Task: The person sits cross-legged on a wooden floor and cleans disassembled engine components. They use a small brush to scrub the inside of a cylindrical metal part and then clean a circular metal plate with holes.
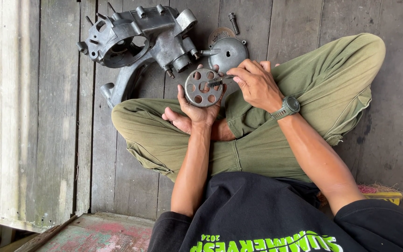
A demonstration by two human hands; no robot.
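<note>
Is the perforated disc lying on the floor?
No, the left hand holds the perforated disc up above the lap, while the right hand works at it.

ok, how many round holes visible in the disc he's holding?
7 on the perforated metal disc, spaced around its hub and held up by the left hand. The small tool in the right hand crosses the upper right, so another may be hidden.

No packages, labels, signs or screens.
</note>
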